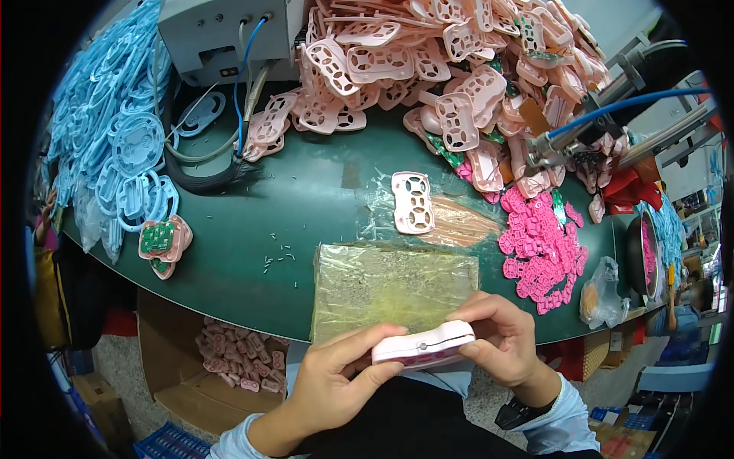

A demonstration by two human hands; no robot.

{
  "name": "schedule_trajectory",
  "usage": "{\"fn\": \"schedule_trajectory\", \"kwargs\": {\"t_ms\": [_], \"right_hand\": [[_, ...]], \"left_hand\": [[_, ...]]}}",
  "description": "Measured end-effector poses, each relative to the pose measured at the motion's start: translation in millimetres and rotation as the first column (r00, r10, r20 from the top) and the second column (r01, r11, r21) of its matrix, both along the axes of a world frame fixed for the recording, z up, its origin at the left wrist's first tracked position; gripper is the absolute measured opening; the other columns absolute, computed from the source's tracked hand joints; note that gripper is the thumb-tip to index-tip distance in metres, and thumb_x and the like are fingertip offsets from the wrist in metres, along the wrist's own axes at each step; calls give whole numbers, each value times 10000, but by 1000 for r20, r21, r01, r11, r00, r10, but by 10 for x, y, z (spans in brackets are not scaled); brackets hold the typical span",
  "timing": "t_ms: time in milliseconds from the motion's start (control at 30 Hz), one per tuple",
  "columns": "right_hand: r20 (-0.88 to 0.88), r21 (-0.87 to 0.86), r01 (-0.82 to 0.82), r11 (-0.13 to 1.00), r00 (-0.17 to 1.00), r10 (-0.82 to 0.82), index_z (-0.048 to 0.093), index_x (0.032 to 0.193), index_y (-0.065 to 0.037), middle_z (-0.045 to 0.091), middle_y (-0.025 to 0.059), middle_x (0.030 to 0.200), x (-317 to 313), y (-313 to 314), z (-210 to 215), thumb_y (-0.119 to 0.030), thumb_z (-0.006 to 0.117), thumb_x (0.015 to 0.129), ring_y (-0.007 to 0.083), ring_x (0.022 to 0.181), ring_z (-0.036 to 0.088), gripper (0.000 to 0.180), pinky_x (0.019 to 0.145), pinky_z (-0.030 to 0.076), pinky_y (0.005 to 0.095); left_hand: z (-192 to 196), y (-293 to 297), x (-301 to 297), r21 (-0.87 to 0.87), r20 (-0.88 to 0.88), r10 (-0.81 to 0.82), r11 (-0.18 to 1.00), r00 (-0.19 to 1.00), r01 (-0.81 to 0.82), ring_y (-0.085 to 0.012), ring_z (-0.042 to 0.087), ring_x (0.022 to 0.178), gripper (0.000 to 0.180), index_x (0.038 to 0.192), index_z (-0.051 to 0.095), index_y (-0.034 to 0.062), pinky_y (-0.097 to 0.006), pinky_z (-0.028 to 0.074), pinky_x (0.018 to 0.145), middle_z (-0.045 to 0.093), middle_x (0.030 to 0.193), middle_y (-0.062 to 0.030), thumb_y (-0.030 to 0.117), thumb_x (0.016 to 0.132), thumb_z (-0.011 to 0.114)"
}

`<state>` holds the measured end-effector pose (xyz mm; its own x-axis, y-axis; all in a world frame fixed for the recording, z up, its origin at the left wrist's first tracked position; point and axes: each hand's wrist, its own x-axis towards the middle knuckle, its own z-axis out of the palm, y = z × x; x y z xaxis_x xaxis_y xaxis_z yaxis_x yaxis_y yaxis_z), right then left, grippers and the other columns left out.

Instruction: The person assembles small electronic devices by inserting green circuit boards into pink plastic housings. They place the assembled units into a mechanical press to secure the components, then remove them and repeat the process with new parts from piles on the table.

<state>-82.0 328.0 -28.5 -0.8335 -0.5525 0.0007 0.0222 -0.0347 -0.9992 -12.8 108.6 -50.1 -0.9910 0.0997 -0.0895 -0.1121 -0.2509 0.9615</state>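
Note:
A pale pink plastic casing (422, 345) is held edge-on between both hands, close to my body. A seam runs along its side with a small round metallic spot, and magenta shows on its lower face. My left hand (336, 376) pinches its left end between thumb and fingers. At the other end, my right hand (501, 342) grips it with the thumb by the seam. Just beyond lies a block wrapped in yellowish clear film (394, 287). A single pink shell with cut-out holes (413, 203) rests behind the block on brown tape.
Heaped pink shells (459, 57) fill the back, and magenta button pieces (539, 249) lie at right. Blue plastic parts (138, 145) pile up left, near pink shells with green circuit boards (158, 239). A metal fixture (566, 138) juts in. Below stands a cardboard box (176, 382).

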Motion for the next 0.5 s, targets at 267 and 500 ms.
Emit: {"fn": "schedule_trajectory", "kwargs": {"t_ms": [267, 500], "right_hand": [[-395, 53, 173, 983, 908, -139, 616, 907, 37, 594, 105, 753, -111, -215, -64, -199, 503, 989, 182, 635, 552, 274, 599, 442, 288], [-112, 44, 277, 960, 956, -271, 523, 608, -9, 508, 83, 536, -336, -418, -63, -240, 337, 1044, 137, 445, 455, 527, 444, 360, 261]], "left_hand": [[80, 156, 4, -438, -290, 2, 889, 957, -134, -253, 707, 822, 420, 1186, 603, 3, -310, 558, 724, 698, 973, -147, 26, 788, 734], [134, 329, -44, -583, -505, -64, 761, 861, -285, -310, 691, 743, 484, 1169, 560, -109, -345, 559, 657, 676, 894, -216, 23, 745, 752]]}}
